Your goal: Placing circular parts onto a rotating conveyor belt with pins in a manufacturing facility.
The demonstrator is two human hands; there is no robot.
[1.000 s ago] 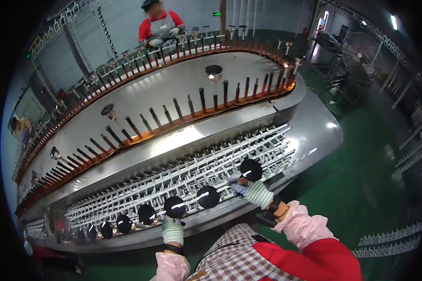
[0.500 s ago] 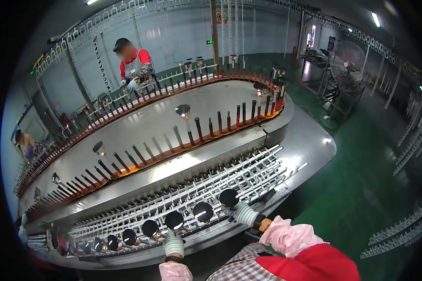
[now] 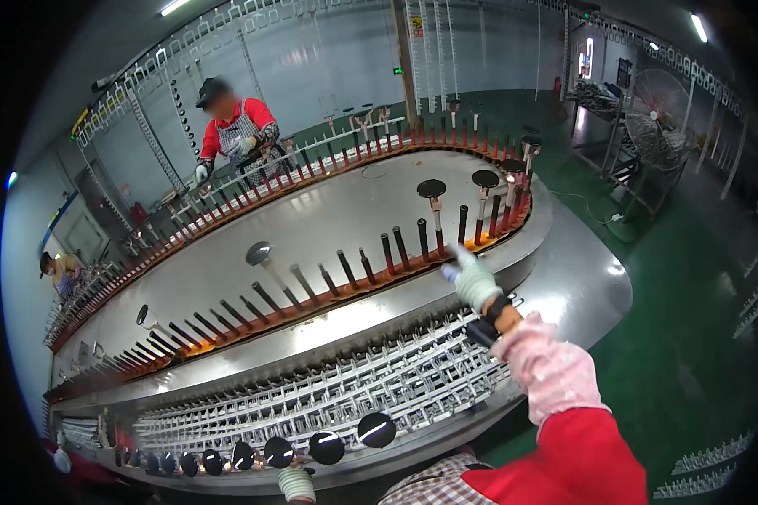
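Observation:
My right hand (image 3: 475, 281), in a pale glove with a dark wristband, reaches over the near edge of the oval track. Its fingers are stretched out beside the base of a post that bears a round black disc (image 3: 431, 188) on a pale stem. No object shows in that hand. At the lower edge, my left hand (image 3: 296, 485), in a striped glove, is just below another black disc (image 3: 278, 452) in the front row. Its fingertips are partly hidden there, so their grip does not show. Larger black discs (image 3: 376, 430) stand to its right.
Dark and red posts (image 3: 400, 246) line the track around a metal table top (image 3: 337, 210). White racks (image 3: 328, 383) lie stacked along the near side. Across the table a person (image 3: 237, 135) works in red sleeves; another person (image 3: 61, 273) is far left. A fan (image 3: 655, 118) stands back right.
My right hand has moved from a black disc in the front row up to the track, where a disc now stands beside it. The view has shifted. Discs on the track have moved left.

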